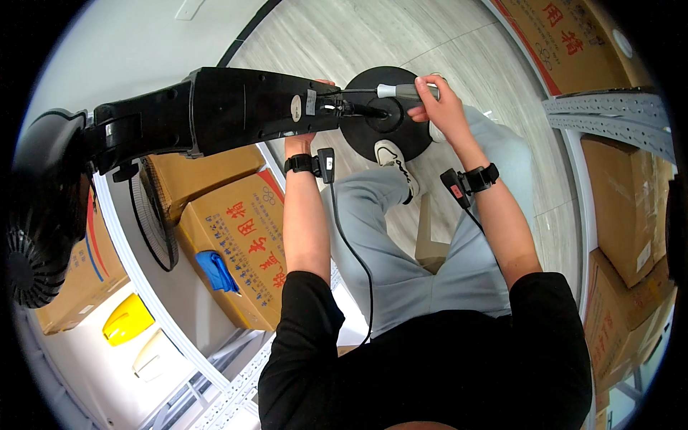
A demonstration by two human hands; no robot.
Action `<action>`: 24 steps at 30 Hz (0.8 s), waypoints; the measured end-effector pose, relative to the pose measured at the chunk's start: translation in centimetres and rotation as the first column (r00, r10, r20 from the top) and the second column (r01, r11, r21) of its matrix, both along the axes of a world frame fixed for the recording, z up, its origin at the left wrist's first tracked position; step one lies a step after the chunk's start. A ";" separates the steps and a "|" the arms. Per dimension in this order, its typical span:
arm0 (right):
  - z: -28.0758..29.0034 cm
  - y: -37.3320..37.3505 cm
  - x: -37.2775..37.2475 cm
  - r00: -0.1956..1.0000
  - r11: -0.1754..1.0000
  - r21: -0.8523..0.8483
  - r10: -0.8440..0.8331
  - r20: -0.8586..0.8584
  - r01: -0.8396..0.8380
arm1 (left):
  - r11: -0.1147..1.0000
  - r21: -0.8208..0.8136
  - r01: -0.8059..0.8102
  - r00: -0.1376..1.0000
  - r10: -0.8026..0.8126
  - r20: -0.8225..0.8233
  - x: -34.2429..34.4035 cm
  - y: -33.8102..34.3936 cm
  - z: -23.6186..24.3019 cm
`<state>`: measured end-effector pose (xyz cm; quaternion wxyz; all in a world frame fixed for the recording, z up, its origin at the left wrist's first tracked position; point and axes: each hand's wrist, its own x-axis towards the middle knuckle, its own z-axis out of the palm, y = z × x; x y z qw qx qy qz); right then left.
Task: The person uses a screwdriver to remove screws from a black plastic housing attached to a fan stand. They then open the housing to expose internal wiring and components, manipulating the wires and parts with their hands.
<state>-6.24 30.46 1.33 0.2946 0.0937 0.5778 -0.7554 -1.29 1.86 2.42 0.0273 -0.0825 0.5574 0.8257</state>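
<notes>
One long black appliance (236,107) spans the left half of the view, its right end overlapping a round black base (362,140). The left hand (301,141), largely hidden beneath, supports that end, its fingers (326,82) wrapped around to the far edge. The right hand (444,107) holds a grey-and-white screwdriver (406,91) in closed fingers; the shaft points leftward over the appliance, where contact at the tip cannot be distinguished. A white shoe (388,152) appears just beside the base.
</notes>
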 end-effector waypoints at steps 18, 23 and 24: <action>-1.4 0.4 -0.3 0.988 0.995 0.095 0.037 -0.148 -0.023 | 1.000 0.006 0.004 1.000 -0.004 0.001 -0.1 -0.5 -0.8; -1.9 0.4 0.0 0.932 0.991 0.133 0.034 -0.362 0.016 | 1.000 0.012 -0.006 1.000 0.006 0.016 -0.5 -0.6 -0.9; -2.7 0.2 -0.3 0.903 0.995 0.083 -0.017 -0.428 0.058 | 1.000 0.011 -0.011 1.000 0.011 0.027 -0.6 -0.5 -1.0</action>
